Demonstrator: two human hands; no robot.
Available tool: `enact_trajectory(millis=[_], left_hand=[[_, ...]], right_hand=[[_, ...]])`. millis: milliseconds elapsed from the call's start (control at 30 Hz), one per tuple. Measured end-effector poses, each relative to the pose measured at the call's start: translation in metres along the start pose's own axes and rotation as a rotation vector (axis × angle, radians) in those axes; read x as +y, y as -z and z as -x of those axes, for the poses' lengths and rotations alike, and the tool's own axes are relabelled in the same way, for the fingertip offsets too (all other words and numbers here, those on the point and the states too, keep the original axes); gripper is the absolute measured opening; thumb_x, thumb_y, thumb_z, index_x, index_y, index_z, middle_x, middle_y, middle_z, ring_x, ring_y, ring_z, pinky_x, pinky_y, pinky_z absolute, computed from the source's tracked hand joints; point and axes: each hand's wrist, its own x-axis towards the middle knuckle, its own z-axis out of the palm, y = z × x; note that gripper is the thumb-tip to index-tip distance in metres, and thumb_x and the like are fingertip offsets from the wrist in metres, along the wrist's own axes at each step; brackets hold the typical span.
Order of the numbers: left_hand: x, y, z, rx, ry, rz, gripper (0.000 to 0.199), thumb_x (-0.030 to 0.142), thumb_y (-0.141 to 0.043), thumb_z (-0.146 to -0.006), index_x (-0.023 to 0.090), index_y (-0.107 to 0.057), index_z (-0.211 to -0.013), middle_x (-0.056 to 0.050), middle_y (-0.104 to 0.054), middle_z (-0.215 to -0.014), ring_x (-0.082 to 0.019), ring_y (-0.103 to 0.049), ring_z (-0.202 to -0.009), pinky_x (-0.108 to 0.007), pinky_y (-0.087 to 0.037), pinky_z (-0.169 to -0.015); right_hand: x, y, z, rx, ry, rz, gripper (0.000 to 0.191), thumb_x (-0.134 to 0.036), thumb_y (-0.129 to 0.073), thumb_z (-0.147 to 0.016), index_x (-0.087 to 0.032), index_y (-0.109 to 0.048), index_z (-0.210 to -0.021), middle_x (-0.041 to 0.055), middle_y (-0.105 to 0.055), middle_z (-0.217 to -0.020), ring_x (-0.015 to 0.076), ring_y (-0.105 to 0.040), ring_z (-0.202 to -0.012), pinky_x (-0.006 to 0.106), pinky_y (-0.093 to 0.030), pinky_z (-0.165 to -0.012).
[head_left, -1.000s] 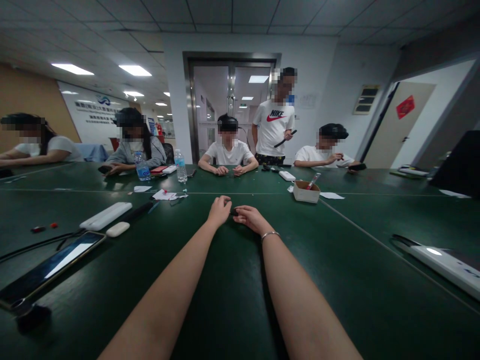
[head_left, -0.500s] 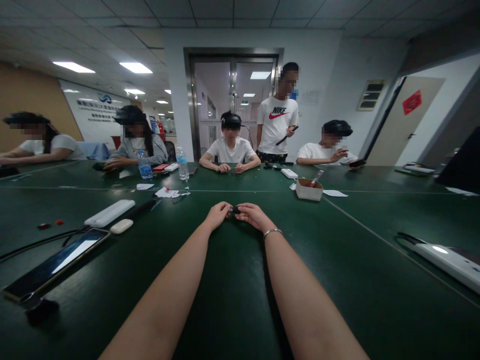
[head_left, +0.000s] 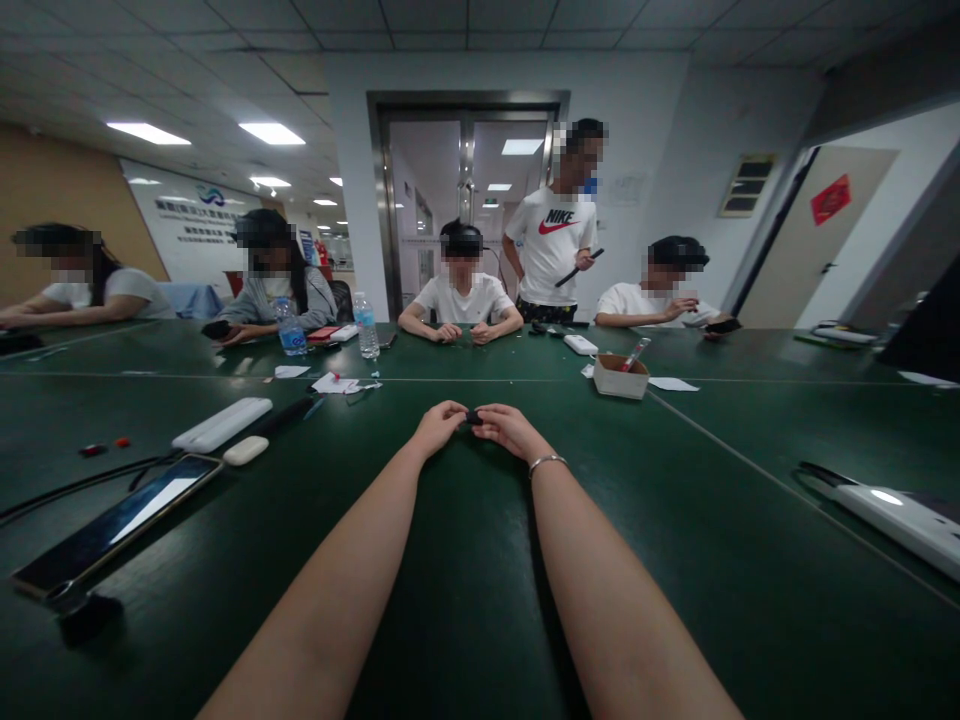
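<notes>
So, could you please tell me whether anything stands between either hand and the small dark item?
Nothing visible does: the left hand and the right hand both have their fingertips at the small dark item, from opposite sides. The open box stands beyond it, off to the right, clear of both hands.

Small held piece (head_left: 474,418): black
Tabletop (head_left: 465,600): dark green, thin pale lines
Bracelet (head_left: 547,461): silver
Oval case (head_left: 246,451): off-white
Open box (head_left: 619,383): pale beige
Standing person's T-shirt (head_left: 556,250): white, black-and-red print
Door hanging (head_left: 831,200): red

Dim; ceiling panels (head_left: 148,133) lit; phone (head_left: 120,522) glaring; edges stretched.
</notes>
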Motion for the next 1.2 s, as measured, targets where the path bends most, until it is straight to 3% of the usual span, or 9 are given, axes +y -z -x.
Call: enact_trajectory(millis=[167,467,1200], left_hand=[[-0.0035,-0.0004,-0.0026,0.012,-0.063,0.046,0.02,0.016,-0.061,-0.069,0.015,-0.063,-0.089,-0.006,-0.066,-0.088,-0.015,-0.06,-0.081,-0.029,-0.047,-0.08],[-0.0011,0.0017,-0.0011,-0.007,-0.08,0.059,0.026,0.011,-0.063,-0.062,0.013,-0.064,-0.089,-0.006,-0.065,-0.085,-0.014,-0.06,-0.076,-0.029,-0.048,-0.076],[-0.0041,0.0008,-0.0046,-0.002,-0.033,0.103,0.021,0.013,-0.06,-0.067,0.013,-0.063,-0.087,-0.006,-0.066,-0.087,-0.015,-0.06,-0.08,-0.03,-0.045,-0.082]], right_hand=[[-0.0002,-0.0005,-0.0004,0.008,-0.007,0.003,0.008,-0.004,-0.061,-0.077,-0.009,-0.059,-0.084,0.0077,-0.067,-0.07,0.0137,-0.067,-0.055,0.023,-0.057,-0.058],[-0.0019,-0.0012,0.0015,-0.008,-0.018,0.024,0.007,-0.006,-0.062,-0.077,-0.009,-0.059,-0.083,0.0081,-0.067,-0.069,0.0135,-0.066,-0.055,0.023,-0.057,-0.057],[-0.0001,0.0008,-0.0015,-0.024,-0.026,0.016,0.006,-0.006,-0.06,-0.079,-0.008,-0.057,-0.084,0.0077,-0.067,-0.069,0.0141,-0.067,-0.056,0.022,-0.057,-0.057]])
